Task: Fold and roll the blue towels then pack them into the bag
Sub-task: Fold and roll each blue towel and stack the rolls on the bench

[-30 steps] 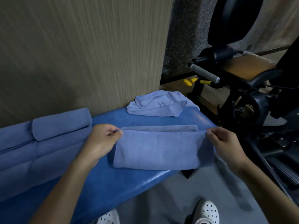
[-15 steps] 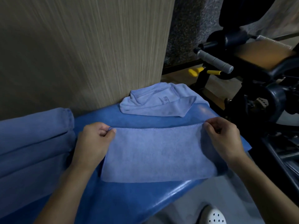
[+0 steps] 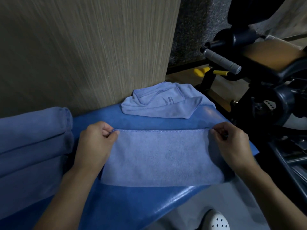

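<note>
A light blue towel [image 3: 162, 156] lies folded into a flat rectangle on the blue padded bench [image 3: 132, 205]. My left hand [image 3: 98, 143] pinches its far left corner. At the far right corner, my right hand [image 3: 232, 143] pinches the stitched edge. A second light blue towel [image 3: 164, 103] sits crumpled at the bench's far end by the wall. Several rolled blue towels [image 3: 33, 140] are stacked at the left. No bag is in view.
A wood-grain wall panel [image 3: 86, 50] stands right behind the bench. Black gym equipment [image 3: 265, 90] with a grey handle [image 3: 221, 61] and yellow knobs crowds the right side. A white perforated shoe [image 3: 216, 220] shows on the grey floor below the bench edge.
Both hands carried the towel's upper layer away from me and laid it flat, so the towel now lies spread as one rectangle. The view moved closer and slightly left.
</note>
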